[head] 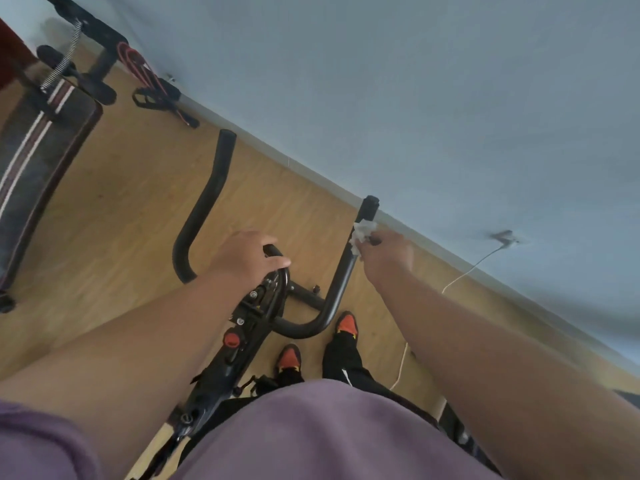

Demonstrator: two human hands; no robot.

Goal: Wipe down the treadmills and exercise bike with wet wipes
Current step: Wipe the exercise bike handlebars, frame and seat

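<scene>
The black exercise bike (239, 344) stands right below me, with its handlebars reaching away toward the wall. My left hand (247, 258) grips the middle loop of the handlebar, fingers curled over it. My right hand (386, 252) holds a crumpled white wet wipe (362, 233) wrapped around the right handlebar arm (341, 282), a little below its capped tip. The left handlebar arm (207, 199) is free. A red knob (232, 339) sits on the bike's frame.
A dark machine with white and red stripes (38, 147) stands at the left. Black frame parts, a spring and red cords (138, 69) lie near the wall. A white cable (464, 271) runs from a wall socket along the wooden floor. My orange shoes (346, 323) stand beside the bike.
</scene>
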